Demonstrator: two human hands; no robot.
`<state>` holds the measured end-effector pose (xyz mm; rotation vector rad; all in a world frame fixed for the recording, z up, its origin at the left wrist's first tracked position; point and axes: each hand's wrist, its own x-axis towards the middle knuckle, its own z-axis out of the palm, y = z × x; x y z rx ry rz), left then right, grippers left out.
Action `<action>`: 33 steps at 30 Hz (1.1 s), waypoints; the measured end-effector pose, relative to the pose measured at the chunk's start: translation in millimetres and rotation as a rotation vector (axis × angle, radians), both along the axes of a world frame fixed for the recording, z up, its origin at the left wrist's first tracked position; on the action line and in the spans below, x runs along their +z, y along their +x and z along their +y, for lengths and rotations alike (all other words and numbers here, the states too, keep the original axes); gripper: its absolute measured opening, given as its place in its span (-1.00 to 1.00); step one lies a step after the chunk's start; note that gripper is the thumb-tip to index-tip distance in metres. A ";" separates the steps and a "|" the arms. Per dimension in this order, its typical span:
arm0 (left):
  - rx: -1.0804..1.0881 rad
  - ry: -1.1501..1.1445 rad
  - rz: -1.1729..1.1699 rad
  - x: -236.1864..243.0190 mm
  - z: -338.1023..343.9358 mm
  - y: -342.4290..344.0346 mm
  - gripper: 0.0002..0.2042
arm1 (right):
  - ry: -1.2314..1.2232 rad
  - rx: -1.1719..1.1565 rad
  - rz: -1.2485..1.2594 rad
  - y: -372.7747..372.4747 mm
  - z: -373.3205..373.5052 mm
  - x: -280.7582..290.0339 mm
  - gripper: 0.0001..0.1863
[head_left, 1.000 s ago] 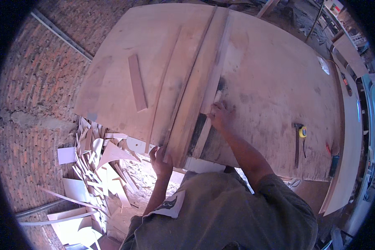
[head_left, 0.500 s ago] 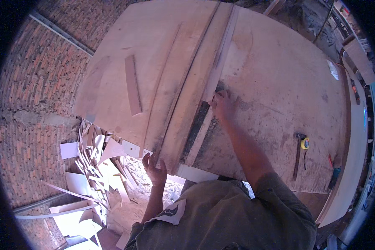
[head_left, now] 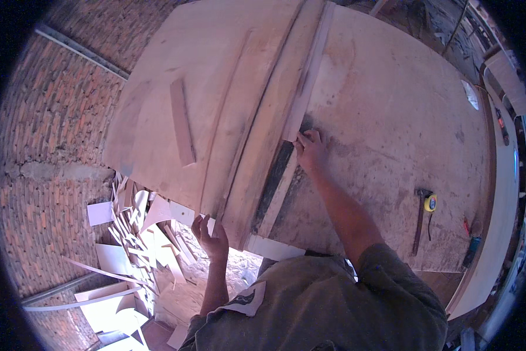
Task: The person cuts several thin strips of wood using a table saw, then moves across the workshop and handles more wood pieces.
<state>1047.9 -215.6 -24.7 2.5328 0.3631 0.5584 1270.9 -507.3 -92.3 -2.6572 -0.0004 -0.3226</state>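
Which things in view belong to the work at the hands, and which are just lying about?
Apparently in the work:
- long board, left hand near its lower end
- pale strip along its right edge, right hand at the near end

Apparently lying about:
- short wooden strip
- hammer
- yellow tape measure
- offcut pile

On the wide wooden worktop [head_left: 380, 88]: long boards [head_left: 273, 111], short strip [head_left: 183, 123], hammer [head_left: 419, 225], yellow tape measure [head_left: 430, 203]
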 end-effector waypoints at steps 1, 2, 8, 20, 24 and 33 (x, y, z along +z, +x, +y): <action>-0.003 -0.001 0.002 2.8 1.1 4.8 -0.64 | 0.006 -0.003 0.000 1.1 -0.9 1.6 -0.68; -0.009 0.022 -0.015 10.2 0.9 12.8 -0.64 | 0.007 -0.009 -0.001 3.8 -2.1 -0.5 -0.68; -0.028 0.092 -0.142 47.7 8.6 80.0 -0.73 | 0.040 -0.066 -0.003 22.0 -6.2 5.6 -0.70; -0.501 0.306 -0.456 128.0 -56.6 374.0 -0.91 | 0.199 -0.016 -0.013 48.9 -20.9 -5.6 -0.70; -0.712 0.417 -0.385 106.7 -131.9 475.8 -0.89 | 0.182 -0.039 0.001 52.0 -24.5 4.1 -0.72; -0.886 0.755 0.007 18.9 -245.6 606.0 -0.66 | 0.176 -0.047 -0.028 55.8 -26.2 1.9 -0.74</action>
